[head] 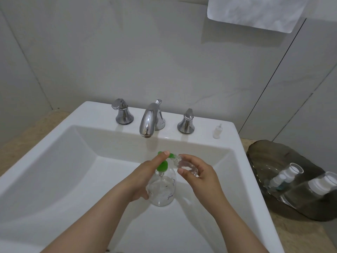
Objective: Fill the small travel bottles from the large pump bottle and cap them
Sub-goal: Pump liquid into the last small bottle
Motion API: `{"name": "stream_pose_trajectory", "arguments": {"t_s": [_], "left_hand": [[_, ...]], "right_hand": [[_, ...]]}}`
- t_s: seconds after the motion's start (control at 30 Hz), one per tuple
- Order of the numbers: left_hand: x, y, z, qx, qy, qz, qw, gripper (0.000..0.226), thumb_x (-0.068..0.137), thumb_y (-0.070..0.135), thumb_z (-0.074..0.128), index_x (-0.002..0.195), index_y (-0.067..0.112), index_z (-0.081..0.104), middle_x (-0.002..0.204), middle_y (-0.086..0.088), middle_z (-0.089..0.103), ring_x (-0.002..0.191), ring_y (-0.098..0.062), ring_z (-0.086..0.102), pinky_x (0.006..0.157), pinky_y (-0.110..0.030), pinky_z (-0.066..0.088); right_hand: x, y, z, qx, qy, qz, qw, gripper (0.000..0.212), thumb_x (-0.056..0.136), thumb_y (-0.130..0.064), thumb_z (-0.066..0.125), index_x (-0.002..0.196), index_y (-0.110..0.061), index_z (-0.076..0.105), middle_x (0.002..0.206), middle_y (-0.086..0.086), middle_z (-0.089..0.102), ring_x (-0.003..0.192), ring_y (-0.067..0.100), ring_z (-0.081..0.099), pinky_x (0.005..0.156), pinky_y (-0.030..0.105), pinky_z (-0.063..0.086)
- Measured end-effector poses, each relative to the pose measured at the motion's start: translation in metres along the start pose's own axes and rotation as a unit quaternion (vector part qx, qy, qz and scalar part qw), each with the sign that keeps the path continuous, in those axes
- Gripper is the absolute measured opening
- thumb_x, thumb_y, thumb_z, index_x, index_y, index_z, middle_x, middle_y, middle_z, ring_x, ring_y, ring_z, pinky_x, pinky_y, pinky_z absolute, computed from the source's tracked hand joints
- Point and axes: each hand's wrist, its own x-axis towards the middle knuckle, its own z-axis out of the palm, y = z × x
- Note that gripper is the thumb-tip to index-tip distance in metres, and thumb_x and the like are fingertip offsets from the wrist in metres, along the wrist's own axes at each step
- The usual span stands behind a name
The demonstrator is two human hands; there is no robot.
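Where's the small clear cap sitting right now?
Head view, far right: the small clear plastic cap stands on the white sink's back ledge, just right of the right-hand chrome tap handle.

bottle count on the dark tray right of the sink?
3 on the tray: rear bottle, white-capped; small bottle in front of it; right bottle at the frame edge. More may be cut off there.

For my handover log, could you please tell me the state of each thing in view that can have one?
pump bottle: upright in the sink, gripped by the left hand.
left hand: forefinger on the green pump head.
travel bottle: uncapped, tilted, mouth at the pump nozzle, held by the right hand.
faucet: no water running.
small cap: standing on the sink ledge, on no bottle.
tray bottles: lying on the dark tray.
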Motion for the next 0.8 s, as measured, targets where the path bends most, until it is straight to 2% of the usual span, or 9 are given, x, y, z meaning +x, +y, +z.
{"name": "stream_pose_trajectory", "arguments": {"t_s": [0.13,0.33,0.43,0.5,0.57,0.67,0.8], "left_hand": [[-0.001,0.0011,0.0,-0.001,-0.004,0.002,1.0,0.12,0.038,0.09,0.062,0.142,0.031,0.047,0.153,-0.001,0.04,0.142,-0.037,0.036,0.105,-0.068,0.031],[0.0002,0.0019,0.0006,-0.002,0.003,0.014,1.0,0.103,0.042,0.083,0.066,0.131,0.032,0.059,0.144,-0.003,0.05,0.131,-0.038,0.048,0.105,-0.068,0.035],[0.0005,0.0018,0.0015,0.002,0.009,0.023,1.0,0.092,0.044,0.078,0.066,0.121,0.028,0.065,0.133,-0.005,0.056,0.114,-0.035,0.056,0.09,-0.05,0.045],[0.0003,0.0019,0.0017,0.0,0.009,0.025,1.0,0.087,0.047,0.074,0.066,0.119,0.025,0.067,0.127,-0.004,0.057,0.11,-0.037,0.057,0.083,-0.047,0.043],[0.0012,0.0013,0.002,-0.003,0.005,0.025,1.0,0.085,0.051,0.073,0.066,0.121,0.024,0.066,0.124,-0.005,0.056,0.113,-0.039,0.057,0.086,-0.05,0.043],[0.0014,0.0009,0.0018,-0.005,0.008,0.027,1.0,0.086,0.051,0.073,0.065,0.121,0.024,0.066,0.125,-0.005,0.055,0.102,-0.034,0.054,0.08,-0.049,0.041],[0.0014,0.0011,0.0016,-0.002,0.014,0.024,1.0,0.089,0.047,0.076,0.065,0.12,0.025,0.065,0.129,-0.004,0.056,0.111,-0.035,0.056,0.091,-0.051,0.045]], "right_hand": [[-0.0001,-0.0005,-0.0001,0.001,0.0,-0.007,1.0,0.03,0.085,-0.01,0.07,0.11,-0.027,0.068,0.104,-0.013,0.071,0.1,-0.008,0.061,0.082,0.004,0.043],[0.0,0.0009,0.0,0.0,-0.004,-0.001,1.0,0.03,0.085,-0.01,0.07,0.111,-0.026,0.068,0.104,-0.011,0.071,0.101,-0.005,0.062,0.086,0.009,0.045],[0.0001,0.0021,-0.0001,-0.006,-0.014,0.011,1.0,0.031,0.086,-0.009,0.069,0.11,-0.028,0.067,0.106,-0.014,0.069,0.1,-0.008,0.061,0.086,0.007,0.045],[0.0,0.0024,-0.0002,-0.006,-0.015,0.015,1.0,0.031,0.085,-0.008,0.069,0.108,-0.03,0.067,0.105,-0.015,0.069,0.097,-0.01,0.061,0.082,0.003,0.043],[-0.0005,0.0022,-0.0006,-0.004,-0.012,0.019,1.0,0.031,0.085,-0.008,0.069,0.106,-0.03,0.067,0.103,-0.014,0.069,0.094,-0.011,0.06,0.08,0.003,0.043],[-0.0007,0.0021,-0.0004,-0.005,-0.012,0.02,1.0,0.031,0.085,-0.008,0.069,0.106,-0.031,0.067,0.102,-0.014,0.069,0.096,-0.01,0.061,0.081,0.006,0.045],[-0.0005,0.0023,0.0001,-0.004,-0.01,0.021,1.0,0.031,0.086,-0.008,0.069,0.104,-0.033,0.066,0.102,-0.012,0.07,0.098,-0.006,0.062,0.084,0.01,0.046]]}}
